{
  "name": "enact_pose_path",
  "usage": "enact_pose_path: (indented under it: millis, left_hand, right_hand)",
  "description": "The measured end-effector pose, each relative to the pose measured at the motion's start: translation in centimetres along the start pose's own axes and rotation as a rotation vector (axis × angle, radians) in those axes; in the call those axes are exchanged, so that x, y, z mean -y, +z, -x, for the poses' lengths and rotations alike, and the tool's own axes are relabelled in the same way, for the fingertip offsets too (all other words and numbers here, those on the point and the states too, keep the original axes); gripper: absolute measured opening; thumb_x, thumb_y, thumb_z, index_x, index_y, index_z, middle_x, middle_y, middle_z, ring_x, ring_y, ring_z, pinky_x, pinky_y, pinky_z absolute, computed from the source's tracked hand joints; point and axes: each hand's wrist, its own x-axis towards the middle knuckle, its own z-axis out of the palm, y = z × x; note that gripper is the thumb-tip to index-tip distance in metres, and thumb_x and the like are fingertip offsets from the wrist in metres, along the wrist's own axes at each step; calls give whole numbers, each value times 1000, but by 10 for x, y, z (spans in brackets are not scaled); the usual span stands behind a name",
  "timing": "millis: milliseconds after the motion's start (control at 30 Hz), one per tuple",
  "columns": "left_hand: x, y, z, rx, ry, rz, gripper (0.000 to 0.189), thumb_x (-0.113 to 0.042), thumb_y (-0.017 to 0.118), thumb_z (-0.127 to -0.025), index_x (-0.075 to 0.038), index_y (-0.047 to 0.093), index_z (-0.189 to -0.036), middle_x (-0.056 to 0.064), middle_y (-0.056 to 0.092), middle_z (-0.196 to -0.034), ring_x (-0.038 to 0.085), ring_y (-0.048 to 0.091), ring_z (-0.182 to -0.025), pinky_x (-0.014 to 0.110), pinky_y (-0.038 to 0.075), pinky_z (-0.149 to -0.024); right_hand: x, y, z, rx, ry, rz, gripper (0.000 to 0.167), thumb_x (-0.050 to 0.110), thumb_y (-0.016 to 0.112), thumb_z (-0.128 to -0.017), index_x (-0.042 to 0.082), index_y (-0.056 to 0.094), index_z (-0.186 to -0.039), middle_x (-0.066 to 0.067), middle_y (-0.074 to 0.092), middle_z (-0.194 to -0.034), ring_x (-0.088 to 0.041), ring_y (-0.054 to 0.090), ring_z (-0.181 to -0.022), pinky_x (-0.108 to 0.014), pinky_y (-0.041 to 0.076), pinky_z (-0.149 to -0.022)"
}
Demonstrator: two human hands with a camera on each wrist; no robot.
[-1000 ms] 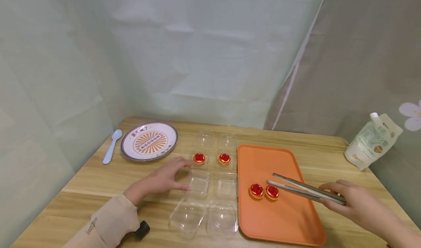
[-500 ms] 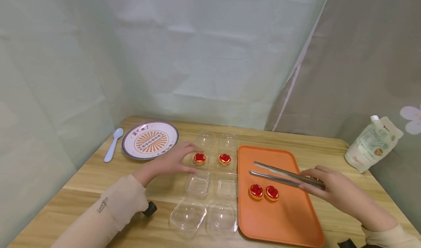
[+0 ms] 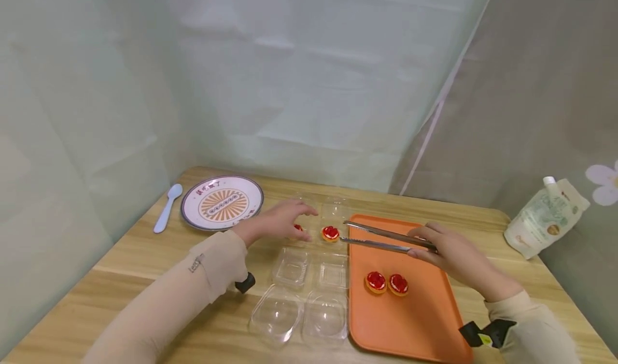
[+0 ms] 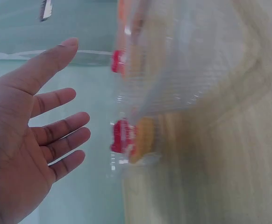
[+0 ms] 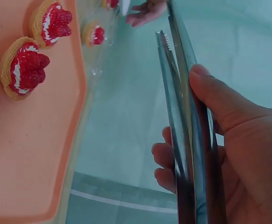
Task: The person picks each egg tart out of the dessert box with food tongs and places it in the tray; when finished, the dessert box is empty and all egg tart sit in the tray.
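Observation:
My left hand [image 3: 282,221] hovers over a red-topped tart [image 3: 298,228] in a clear plastic box, its fingers extended and partly hiding the tart. In the left wrist view that hand [image 4: 24,126] holds nothing. Metal tongs [image 3: 386,237] are gripped in my right hand [image 3: 451,250], their arms parted and their tips at the tray's left edge, beside a second boxed tart [image 3: 330,233]. Nothing is between the tips. Two more tarts [image 3: 375,282] sit side by side on the orange tray [image 3: 410,326]; the right wrist view shows them closely, with strawberry-like pieces [image 5: 31,70] and white cream.
Clear boxes with lids lie opened left of the tray, including a bare compartment [image 3: 292,267] and a domed lid [image 3: 277,313]. A patterned plate [image 3: 222,203] and a pale blue spoon [image 3: 167,208] are at back left. A spouted pouch [image 3: 547,219] stands at right.
My left hand has moved right and away from me, over the left boxed tart. My right hand has carried the tongs left and farther back, from near the tray's tarts toward the boxes.

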Motion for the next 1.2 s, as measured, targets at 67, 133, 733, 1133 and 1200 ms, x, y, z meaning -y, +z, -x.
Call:
enact_pose_path:
  millis: [67,133,733,1133,1200]
  left_hand:
    - [2,4,-6,6,-12,-11,61,-37,75,-82,-15,54,-135,11,54,-136,33,43,-134,49,33,-114]
    - [4,7,-11,2,-10,-23,61,-38,75,-81,-14,54,-134,10,56,-133,32,47,-129,49,35,-112]
    - [-3,25,-39,14,-12,-76,77,-47,78,-75,-10,52,-137,13,51,-140,31,42,-134,47,26,-117]
    - [-1,30,-41,26,-28,-61,76,-48,78,-74,-9,53,-134,11,53,-137,28,44,-131,44,29,-115]
    - [-1,31,-42,28,-28,-57,75,-48,78,-74,-8,54,-134,10,54,-136,28,44,-130,43,29,-115]
  right_hand:
    - [0,4,-5,2,-2,-17,24,29,68,-88,18,65,-109,8,57,-88,1,42,-67,-19,39,-58]
    - [-1,8,-10,3,-2,-21,25,26,68,-88,16,65,-110,6,57,-89,1,43,-67,-19,40,-57]
    - [2,31,-43,107,41,15,32,26,65,-91,7,65,-116,-9,68,-105,-24,68,-89,-39,58,-71]
    - [5,28,-61,218,17,80,31,29,65,-91,9,66,-116,-5,65,-94,-11,58,-72,-29,51,-60]
    - [4,29,-63,231,7,90,30,30,65,-91,10,66,-113,-2,63,-89,-8,53,-68,-26,47,-57]
